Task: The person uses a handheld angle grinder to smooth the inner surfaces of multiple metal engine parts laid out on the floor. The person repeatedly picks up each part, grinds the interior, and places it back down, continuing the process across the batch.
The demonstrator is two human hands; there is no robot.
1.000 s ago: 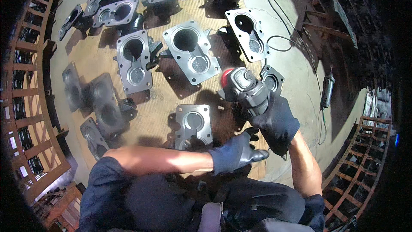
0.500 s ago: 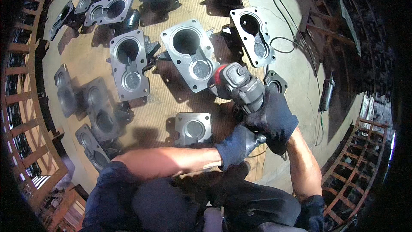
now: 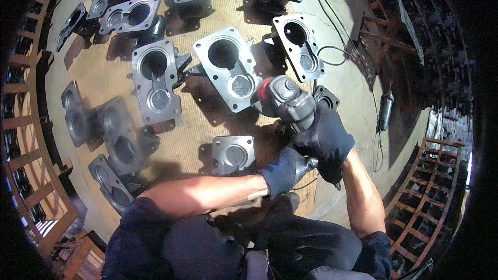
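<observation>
My gloved right hand (image 3: 327, 137) is wrapped round the body of an angle grinder (image 3: 293, 101). Below it my gloved left hand (image 3: 289, 170) grips the grinder's side handle, whose dark end pokes out past the fingers. The grinder's red-edged disc (image 3: 265, 91) is at the lower right edge of a grey metal casting (image 3: 225, 67) with one large and one small round opening. Whether disc and metal touch I cannot tell. A smaller squarish casting (image 3: 220, 163) lies just left of my left hand. Part of another casting (image 3: 328, 98) shows behind the grinder.
Several similar castings, such as one at left (image 3: 154, 80) and one at right (image 3: 298, 46), stand on a ribbed cardboard sheet (image 3: 192, 135). A black corded tool (image 3: 385, 111) lies on the concrete at right, its cables running upward. Rusty metal racks (image 3: 423, 197) border both sides.
The view has shifted slightly, so most things sit a little lower or further left. Both hands keep their hold on the grinder, and its disc stays by the same casting's edge.
</observation>
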